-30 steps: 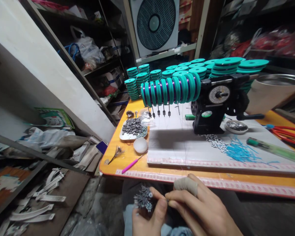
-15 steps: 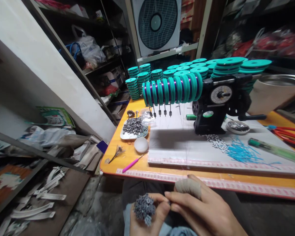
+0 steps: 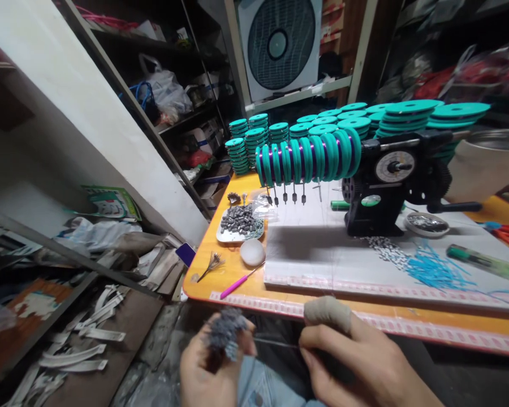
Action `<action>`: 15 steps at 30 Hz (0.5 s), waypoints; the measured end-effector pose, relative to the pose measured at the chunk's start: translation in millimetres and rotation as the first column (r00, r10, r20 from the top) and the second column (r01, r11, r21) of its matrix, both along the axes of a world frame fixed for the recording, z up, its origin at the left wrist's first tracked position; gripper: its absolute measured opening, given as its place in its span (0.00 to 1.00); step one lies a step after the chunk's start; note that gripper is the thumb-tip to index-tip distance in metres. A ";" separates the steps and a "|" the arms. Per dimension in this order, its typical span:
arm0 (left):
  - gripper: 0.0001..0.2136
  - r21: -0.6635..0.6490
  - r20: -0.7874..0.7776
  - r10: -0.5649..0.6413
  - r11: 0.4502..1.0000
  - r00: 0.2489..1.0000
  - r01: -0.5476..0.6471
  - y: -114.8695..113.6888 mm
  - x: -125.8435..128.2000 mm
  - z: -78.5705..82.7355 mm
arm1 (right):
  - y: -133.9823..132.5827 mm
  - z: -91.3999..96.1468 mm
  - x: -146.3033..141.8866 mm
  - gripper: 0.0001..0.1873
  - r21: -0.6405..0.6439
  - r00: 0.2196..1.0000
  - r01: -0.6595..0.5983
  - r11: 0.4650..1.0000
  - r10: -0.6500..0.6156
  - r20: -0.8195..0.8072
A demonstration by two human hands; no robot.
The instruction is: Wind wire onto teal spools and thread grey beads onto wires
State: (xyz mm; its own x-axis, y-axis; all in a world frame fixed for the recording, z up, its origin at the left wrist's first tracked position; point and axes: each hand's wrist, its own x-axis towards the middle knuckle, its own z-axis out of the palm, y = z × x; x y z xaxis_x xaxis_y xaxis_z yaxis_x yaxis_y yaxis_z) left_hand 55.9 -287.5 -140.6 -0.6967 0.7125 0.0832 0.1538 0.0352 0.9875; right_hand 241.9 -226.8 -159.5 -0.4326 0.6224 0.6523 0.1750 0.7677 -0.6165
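Note:
In my left hand [image 3: 199, 367], at the bottom of the head view, is a bunch of small grey pieces [image 3: 227, 332], blurred by motion. A thin line [image 3: 275, 341] stretches from there across to my right hand [image 3: 360, 362], whose thumb and index finger are pinched on it. Tan tape [image 3: 327, 312] wraps one right finger. Beyond the hands stands a black hand-crank winder [image 3: 375, 212] bearing a row of teal spools [image 3: 307, 155] with several small dark weights [image 3: 294, 198] dangling below. A pink-handled tool [image 3: 234, 287] lies near the table's front edge.
A dish [image 3: 225, 239] of grey weights and a small white bowl [image 3: 252, 252] sit on the table's left. Blue strands [image 3: 439, 268] and tiny white pieces [image 3: 385, 251] lie on the white board [image 3: 305, 260]. Stacked teal reels [image 3: 352, 121] stand behind.
My hands have drawn apart: the left moved left with the grey bunch, and the thin line now shows between them. The view has shifted slightly, moving the table rightward.

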 end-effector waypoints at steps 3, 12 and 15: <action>0.13 -0.003 -0.226 0.088 0.996 0.970 -0.091 21.2 -36.7 -0.7 | 2.3 4.7 6.0 0.11 -0.081 0.998 -0.043 0.996 0.046 0.033; 0.20 -0.110 -0.233 -0.221 0.974 0.947 0.201 69.9 -61.8 -3.3 | 4.2 -1.1 8.3 0.10 -0.150 0.982 -0.154 0.977 0.167 0.084; 0.19 0.009 -0.173 -0.182 0.982 0.968 0.186 70.0 -64.0 -6.1 | 5.6 -0.8 6.7 0.09 -0.148 0.982 -0.157 0.976 0.170 0.081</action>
State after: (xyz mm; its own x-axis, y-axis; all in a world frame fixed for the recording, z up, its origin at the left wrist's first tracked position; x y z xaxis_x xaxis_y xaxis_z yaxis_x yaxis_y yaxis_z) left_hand -8.1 -217.5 -146.7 -0.5276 0.8235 0.2085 0.3213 -0.0338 0.9464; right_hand 248.6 -221.1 -160.3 -0.5907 0.6207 0.5156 0.1155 0.6974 -0.7073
